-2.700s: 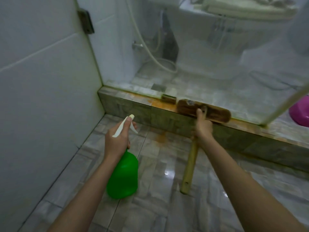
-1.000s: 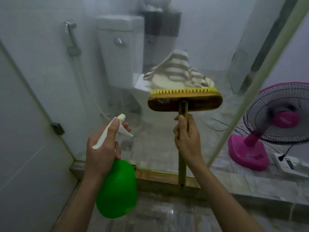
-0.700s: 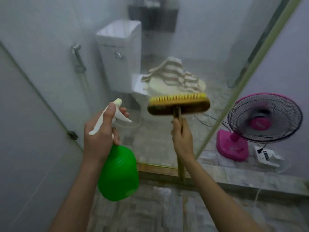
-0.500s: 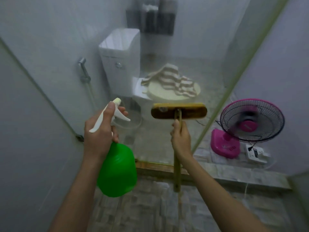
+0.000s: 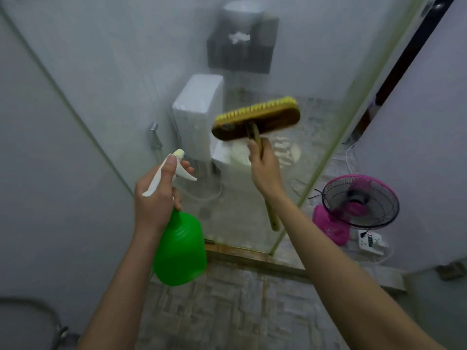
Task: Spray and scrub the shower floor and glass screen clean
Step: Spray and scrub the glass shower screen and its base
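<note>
The long wooden scrub brush with yellow bristles (image 5: 255, 120) has gone up the pane since half a second ago, and its head, level then, now tilts with the right end higher and the bristle row showing along its top edge. The right grip (image 5: 265, 168), a bare hand, has risen with it and is clamped round the pale wooden handle just below the head; the rest of the handle runs down past the wrist. The brush head is blurred. It is held up at the frosted glass shower screen (image 5: 316, 72), but whether the bristles touch the glass cannot be told.

The left grip (image 5: 158, 195) is curled round the neck of the green plastic spray bottle with a white trigger head (image 5: 180, 251), thumb lying along the top and a finger on the trigger, nozzle aimed at the screen, much where it was before.

Through the glass stand a white toilet cistern (image 5: 198, 109) and a chrome hand sprayer (image 5: 154, 137). Right of the screen's edge a pink electric fan (image 5: 358, 205) stands near a white power strip (image 5: 371, 242). Below the arms lies the grey tiled shower floor (image 5: 227, 299).
</note>
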`<state>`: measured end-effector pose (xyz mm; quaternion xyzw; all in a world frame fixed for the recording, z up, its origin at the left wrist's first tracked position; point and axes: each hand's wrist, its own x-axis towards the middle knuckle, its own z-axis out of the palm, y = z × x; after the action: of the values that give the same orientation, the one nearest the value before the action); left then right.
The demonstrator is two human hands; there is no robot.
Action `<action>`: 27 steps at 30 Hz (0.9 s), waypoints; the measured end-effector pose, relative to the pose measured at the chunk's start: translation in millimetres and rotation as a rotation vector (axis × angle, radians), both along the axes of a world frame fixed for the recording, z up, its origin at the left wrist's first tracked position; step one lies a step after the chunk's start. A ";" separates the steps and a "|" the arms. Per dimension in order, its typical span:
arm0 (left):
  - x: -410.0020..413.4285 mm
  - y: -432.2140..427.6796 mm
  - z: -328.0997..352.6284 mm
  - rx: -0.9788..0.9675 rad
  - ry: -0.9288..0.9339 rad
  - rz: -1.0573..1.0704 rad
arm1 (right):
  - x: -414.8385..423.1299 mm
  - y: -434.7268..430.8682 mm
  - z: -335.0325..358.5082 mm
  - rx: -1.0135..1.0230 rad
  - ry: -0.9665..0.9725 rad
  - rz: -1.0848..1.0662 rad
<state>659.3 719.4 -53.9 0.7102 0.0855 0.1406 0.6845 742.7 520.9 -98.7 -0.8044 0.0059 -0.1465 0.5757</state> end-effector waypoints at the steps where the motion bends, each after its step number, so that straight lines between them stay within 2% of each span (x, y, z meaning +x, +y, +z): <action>1: -1.8 -0.7 10.9 -0.001 0.002 0.009 | 10.4 8.6 35.3 -0.008 -0.055 0.032; 4: -7.3 -2.6 39.7 -0.008 -0.011 0.026 | 23.3 15.8 79.5 -0.006 -0.125 0.081; 8: -12.6 -1.7 73.5 -0.030 -0.046 0.029 | -15.4 -14.3 19.3 -0.050 0.070 -0.033; 10: -14.2 0.7 88.3 -0.023 -0.063 0.039 | -25.0 -17.6 11.5 -0.022 0.105 -0.068; 15: -15.2 2.0 112.4 0.022 -0.090 0.077 | 17.3 19.9 128.7 -0.029 -0.123 0.064; 17: -16.1 -0.2 119.3 0.031 -0.108 0.085 | 25.8 17.2 142.4 -0.010 -0.182 0.090; 20: -15.5 -4.6 129.3 0.037 -0.130 0.078 | 5.1 -15.8 86.0 -0.078 -0.081 0.018; 23: -15.2 -11.6 138.3 0.040 -0.143 0.060 | -23.3 -32.4 42.8 -0.060 0.044 -0.044; 27: -16.6 -25.0 143.9 0.028 -0.154 0.039 | -3.2 -11.7 115.6 0.029 -0.074 0.024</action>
<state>642.8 694.4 90.0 0.7050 0.0445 0.2092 0.6762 739.6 509.2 16.9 -0.7900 -0.0228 -0.1690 0.5889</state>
